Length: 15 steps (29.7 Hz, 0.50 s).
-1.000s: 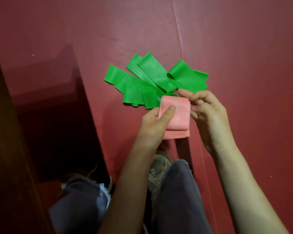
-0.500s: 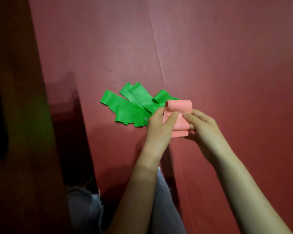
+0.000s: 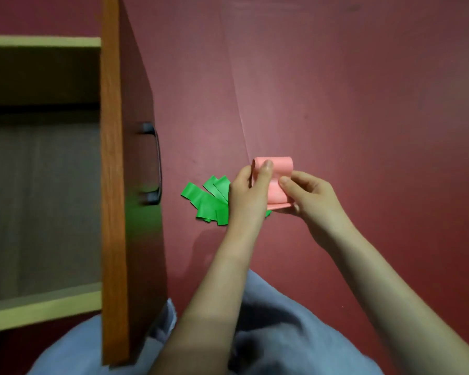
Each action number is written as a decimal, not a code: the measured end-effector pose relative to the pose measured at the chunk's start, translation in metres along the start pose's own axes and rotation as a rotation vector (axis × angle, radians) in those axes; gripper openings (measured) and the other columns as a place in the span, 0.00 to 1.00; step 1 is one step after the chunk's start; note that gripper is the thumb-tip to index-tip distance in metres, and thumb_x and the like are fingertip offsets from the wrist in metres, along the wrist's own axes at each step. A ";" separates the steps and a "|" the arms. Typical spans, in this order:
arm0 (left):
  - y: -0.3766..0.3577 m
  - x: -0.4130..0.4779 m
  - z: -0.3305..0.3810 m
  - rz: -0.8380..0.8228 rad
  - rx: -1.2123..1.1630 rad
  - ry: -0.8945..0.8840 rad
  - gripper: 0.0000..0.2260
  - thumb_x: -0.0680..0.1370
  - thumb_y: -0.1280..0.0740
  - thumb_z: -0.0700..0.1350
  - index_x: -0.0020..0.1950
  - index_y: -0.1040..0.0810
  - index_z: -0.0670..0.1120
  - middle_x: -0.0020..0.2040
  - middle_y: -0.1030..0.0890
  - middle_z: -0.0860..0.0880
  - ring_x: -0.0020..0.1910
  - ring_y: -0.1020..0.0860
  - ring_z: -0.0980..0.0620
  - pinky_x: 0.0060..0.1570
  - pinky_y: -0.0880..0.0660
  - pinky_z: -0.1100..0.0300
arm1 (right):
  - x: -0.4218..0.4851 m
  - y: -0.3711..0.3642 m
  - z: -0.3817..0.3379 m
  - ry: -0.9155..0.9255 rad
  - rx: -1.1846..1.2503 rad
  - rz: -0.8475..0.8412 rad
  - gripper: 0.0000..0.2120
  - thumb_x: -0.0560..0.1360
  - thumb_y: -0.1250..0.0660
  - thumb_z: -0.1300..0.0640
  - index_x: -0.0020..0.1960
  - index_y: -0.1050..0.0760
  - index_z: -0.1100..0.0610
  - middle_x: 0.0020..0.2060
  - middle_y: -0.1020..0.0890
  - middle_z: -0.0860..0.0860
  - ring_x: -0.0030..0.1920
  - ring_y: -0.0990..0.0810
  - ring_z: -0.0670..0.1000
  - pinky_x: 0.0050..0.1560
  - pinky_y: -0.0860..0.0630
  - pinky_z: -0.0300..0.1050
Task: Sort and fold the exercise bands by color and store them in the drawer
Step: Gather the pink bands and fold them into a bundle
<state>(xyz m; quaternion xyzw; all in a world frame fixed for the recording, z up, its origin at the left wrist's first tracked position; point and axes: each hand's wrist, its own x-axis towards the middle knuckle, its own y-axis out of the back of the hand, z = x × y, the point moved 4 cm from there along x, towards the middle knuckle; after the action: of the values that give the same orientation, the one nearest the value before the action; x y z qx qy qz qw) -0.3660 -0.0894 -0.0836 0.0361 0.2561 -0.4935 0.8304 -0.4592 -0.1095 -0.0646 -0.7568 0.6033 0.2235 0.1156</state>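
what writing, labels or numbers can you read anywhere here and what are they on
No text can be read in this view.
pink band, gripped by the left hand and right hand: plain, no print showing.
green bands: no mark on the parts that show; the rest is hidden behind the left hand.
drawer front and its dark handle: bare, no label or number.

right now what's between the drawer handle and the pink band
In the head view, a strip of bare red floor, then the fanned green bands lying on it, then the left hand gripping the pink band at its left edge.
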 end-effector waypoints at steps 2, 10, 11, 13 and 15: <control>0.012 -0.019 0.023 0.041 0.045 -0.066 0.09 0.77 0.37 0.45 0.37 0.28 0.46 0.32 0.27 0.50 0.32 0.28 0.56 0.33 0.31 0.63 | -0.022 -0.008 -0.018 0.006 0.066 -0.010 0.07 0.76 0.39 0.65 0.44 0.23 0.57 0.36 0.21 0.56 0.34 0.25 0.52 0.40 0.27 0.49; 0.050 -0.073 0.103 0.196 0.010 -0.246 0.10 0.77 0.37 0.46 0.37 0.27 0.46 0.33 0.23 0.48 0.34 0.25 0.52 0.35 0.28 0.59 | -0.084 -0.042 -0.076 0.091 0.281 -0.177 0.07 0.70 0.35 0.62 0.48 0.23 0.58 0.38 0.18 0.51 0.36 0.20 0.44 0.40 0.20 0.38; 0.059 -0.075 0.112 0.208 0.012 -0.256 0.10 0.77 0.37 0.47 0.37 0.26 0.46 0.34 0.23 0.47 0.35 0.25 0.51 0.37 0.27 0.56 | -0.089 -0.052 -0.085 0.100 0.266 -0.222 0.09 0.70 0.36 0.64 0.49 0.23 0.58 0.40 0.19 0.52 0.37 0.20 0.45 0.41 0.19 0.39; 0.082 -0.078 0.127 0.224 0.038 -0.286 0.10 0.77 0.37 0.48 0.37 0.25 0.47 0.34 0.23 0.48 0.35 0.24 0.52 0.37 0.28 0.57 | -0.095 -0.074 -0.096 0.129 0.224 -0.265 0.10 0.72 0.37 0.69 0.49 0.25 0.58 0.41 0.20 0.55 0.35 0.19 0.44 0.37 0.20 0.37; 0.101 -0.078 0.139 0.207 0.029 -0.282 0.11 0.76 0.36 0.50 0.37 0.24 0.47 0.35 0.21 0.47 0.37 0.23 0.49 0.38 0.26 0.54 | -0.097 -0.095 -0.107 0.165 0.176 -0.270 0.11 0.72 0.38 0.71 0.48 0.25 0.57 0.41 0.21 0.56 0.33 0.19 0.43 0.34 0.21 0.35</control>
<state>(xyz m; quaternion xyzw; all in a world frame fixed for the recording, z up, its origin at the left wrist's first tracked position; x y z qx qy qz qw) -0.2565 -0.0186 0.0533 0.0048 0.1249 -0.4092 0.9038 -0.3634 -0.0498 0.0662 -0.8337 0.5207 0.0896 0.1605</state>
